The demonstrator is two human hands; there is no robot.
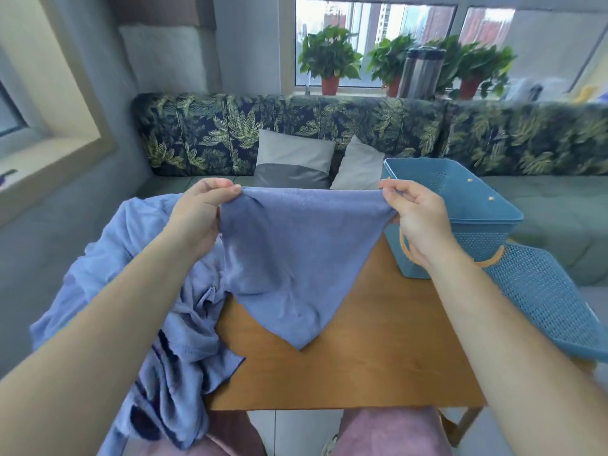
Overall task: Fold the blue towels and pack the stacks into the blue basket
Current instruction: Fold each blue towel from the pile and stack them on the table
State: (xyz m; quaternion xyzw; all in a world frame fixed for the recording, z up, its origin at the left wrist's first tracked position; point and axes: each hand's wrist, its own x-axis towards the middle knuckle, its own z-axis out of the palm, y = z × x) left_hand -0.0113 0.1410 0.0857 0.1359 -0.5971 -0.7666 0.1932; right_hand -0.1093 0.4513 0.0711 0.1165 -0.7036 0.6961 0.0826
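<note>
Over the bench point(362, 363), head view: a blue towel point(296, 258) hangs stretched between both hands, its top edge taut and its body dropping to a single point low over the wood. Whether the tip touches the bench I cannot tell.
Left hand point(200, 212): thumb and curled fingers pinch the towel's upper left corner, and it holds nothing else.
Right hand point(413, 212): thumb and forefinger pinch the upper right corner, with the other fingers loosely curled behind.
Pile of blue towels point(177, 324): unfolded, heaped on the bench's left side and spilling over its near and left edges toward the lap.
Blue basket point(477, 248): stands on the far right of the bench, just beside the right wrist. No towels show inside.
Perforated blue panel point(543, 291): leans off the right edge by the basket. Whether it is a lid or a tray is unclear.
Risk, skewed fold: the towel hangs as a triangle, so it is probably held off-square. Laid down like this, its edges would not meet and the stack would be lopsided.
Risk, lost corner: each grip is a small pinch on soft cloth, and a shake to straighten it could pull a corner free.
Risk, sliding pile: so much cloth overhangs that a brush from the left forearm may drag it to the floor.
Risk, nudged basket: the right arm works close to it, and a wide sweep could push it or the panel off the bench.
</note>
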